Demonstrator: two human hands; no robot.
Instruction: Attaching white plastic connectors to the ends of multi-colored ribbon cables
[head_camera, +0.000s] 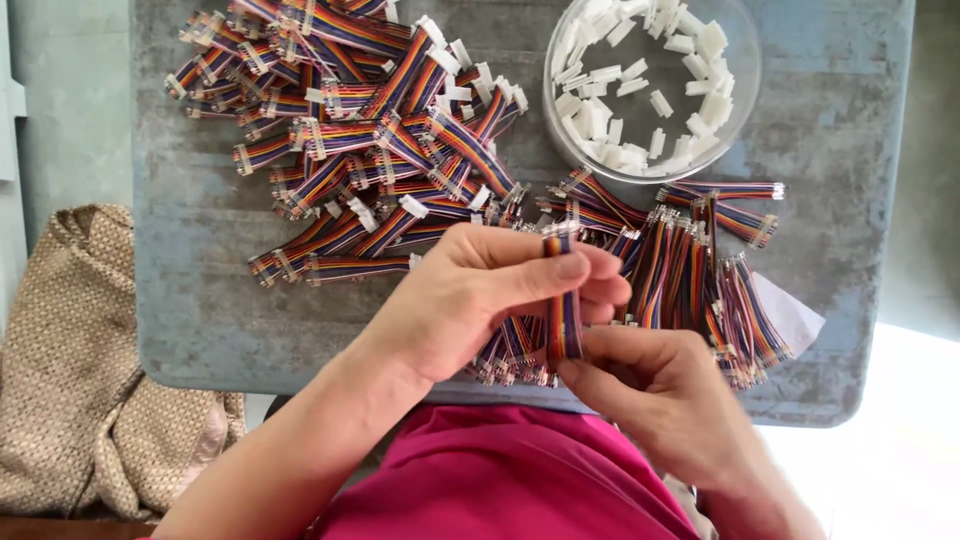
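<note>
My left hand (480, 295) pinches the upper end of a short rainbow ribbon cable (563, 318), thumb and forefinger closed near its metal pins. My right hand (650, 385) grips the lower end of the same cable from below. The cable runs upright between both hands, above the front edge of a grey tabletop (200, 300). Under my hands lies a pile of loose ribbon cables (700, 280) with bare pin ends.
A larger heap of ribbon cables with white connectors (370, 130) covers the far left of the table. A clear round bowl (745, 90) of white plastic connector housings stands at the back right. A white paper slip (795, 315) lies right. A woven tan bag (70, 370) rests at the left.
</note>
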